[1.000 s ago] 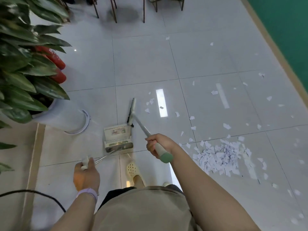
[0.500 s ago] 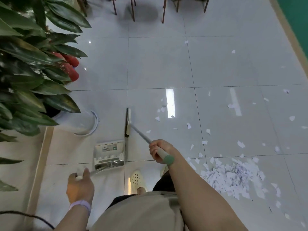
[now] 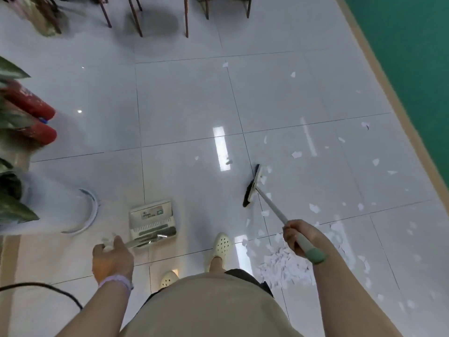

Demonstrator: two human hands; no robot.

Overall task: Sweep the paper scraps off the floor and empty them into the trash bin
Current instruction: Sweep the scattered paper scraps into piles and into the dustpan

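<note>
A heap of white paper scraps (image 3: 284, 266) lies on the tiled floor by my right foot, with loose scraps (image 3: 314, 208) scattered further right and ahead. My right hand (image 3: 300, 235) is shut on the broom handle; the broom head (image 3: 252, 186) rests on the floor ahead of the heap, among a few scraps. My left hand (image 3: 112, 256) grips the metal handle of the white dustpan (image 3: 151, 218), which sits flat on the floor to the left of my feet. No trash bin is in view.
A potted plant in a white pot (image 3: 60, 205) stands at the left, with red cylinders (image 3: 31, 120) behind it. Chair legs (image 3: 136, 18) are at the far end. A green wall (image 3: 401, 57) runs along the right. A black cable (image 3: 48, 288) crosses the lower left floor.
The broom head has swept from beside the dustpan to the right, toward the scrap heap. The view has swung right, and the dustpan stays on the floor in my left hand.
</note>
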